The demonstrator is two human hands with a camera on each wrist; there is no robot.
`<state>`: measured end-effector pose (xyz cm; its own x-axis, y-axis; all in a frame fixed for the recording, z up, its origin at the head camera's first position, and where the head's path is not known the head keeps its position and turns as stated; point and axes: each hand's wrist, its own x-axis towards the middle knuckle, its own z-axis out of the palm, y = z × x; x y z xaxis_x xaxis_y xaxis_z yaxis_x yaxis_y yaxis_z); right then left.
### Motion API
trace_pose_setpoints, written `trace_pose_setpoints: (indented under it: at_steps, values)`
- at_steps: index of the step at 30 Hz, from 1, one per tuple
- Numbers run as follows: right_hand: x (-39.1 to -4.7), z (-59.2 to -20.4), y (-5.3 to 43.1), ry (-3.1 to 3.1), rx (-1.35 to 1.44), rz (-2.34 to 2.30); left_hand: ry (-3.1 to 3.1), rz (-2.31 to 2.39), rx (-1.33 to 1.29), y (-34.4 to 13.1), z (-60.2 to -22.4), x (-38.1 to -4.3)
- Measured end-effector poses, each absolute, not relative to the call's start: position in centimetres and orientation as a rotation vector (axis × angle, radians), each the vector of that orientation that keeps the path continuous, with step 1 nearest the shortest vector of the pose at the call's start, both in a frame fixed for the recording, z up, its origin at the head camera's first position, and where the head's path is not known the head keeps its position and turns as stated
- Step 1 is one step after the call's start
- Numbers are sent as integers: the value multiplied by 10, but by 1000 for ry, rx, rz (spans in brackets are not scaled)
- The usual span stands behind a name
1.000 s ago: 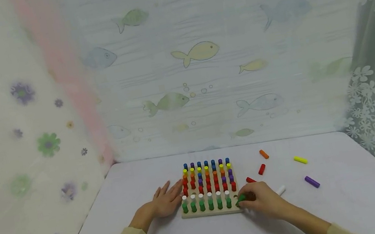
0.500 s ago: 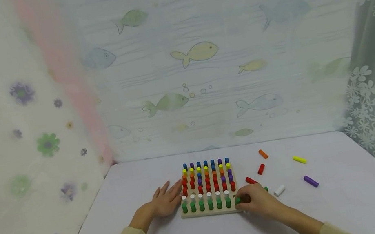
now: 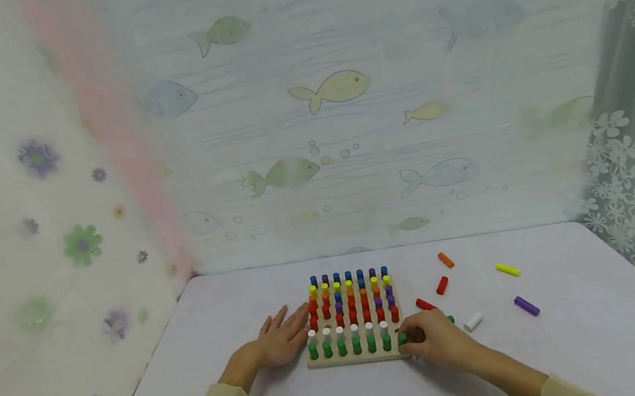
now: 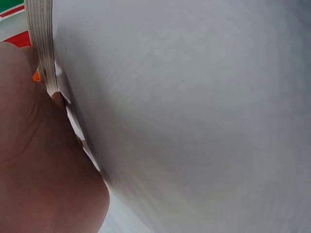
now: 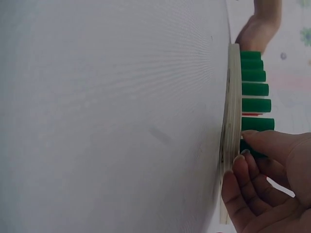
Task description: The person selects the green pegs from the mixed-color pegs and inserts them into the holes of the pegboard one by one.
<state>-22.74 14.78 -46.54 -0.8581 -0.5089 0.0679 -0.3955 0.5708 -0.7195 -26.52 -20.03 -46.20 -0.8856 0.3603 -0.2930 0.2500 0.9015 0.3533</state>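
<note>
A pale wooden pegboard (image 3: 357,360) holds rows of coloured pegs, with green ones in front and white ones behind them. At its near right corner my right hand (image 3: 442,339) pinches a green peg (image 3: 402,338) between thumb and fingers. That peg stands upright, in line with the green row; its lower end is hidden by the fingertips in the right wrist view. My left hand (image 3: 281,341) lies on the table with fairly straight fingers, the tips at the board's left edge. In the left wrist view the board's side (image 4: 41,43) meets that hand.
Loose pegs lie right of the board: an orange peg (image 3: 445,260), a yellow peg (image 3: 507,270), a purple peg (image 3: 527,306), a white peg (image 3: 473,322) and two red ones. Another green peg (image 3: 451,320) is partly hidden behind my right hand. A fish-patterned curtain (image 3: 347,151) hangs behind the table.
The green peg in my right hand has gone from tilted to upright at the board's corner. A loose green peg now shows behind that hand. My left hand has stayed put.
</note>
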Motion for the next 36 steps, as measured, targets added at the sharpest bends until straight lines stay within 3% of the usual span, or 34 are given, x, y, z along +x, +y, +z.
trace_pose_setpoints:
  at_steps: [13, 36]
  values:
    - [-225, -462, 157, 2663, -824, -1159, 2718, 415, 432, -200, -465, -267]
    - [-233, -444, 220, 2830, -891, -1145, 2688, 452, 424, -199, -459, -266]
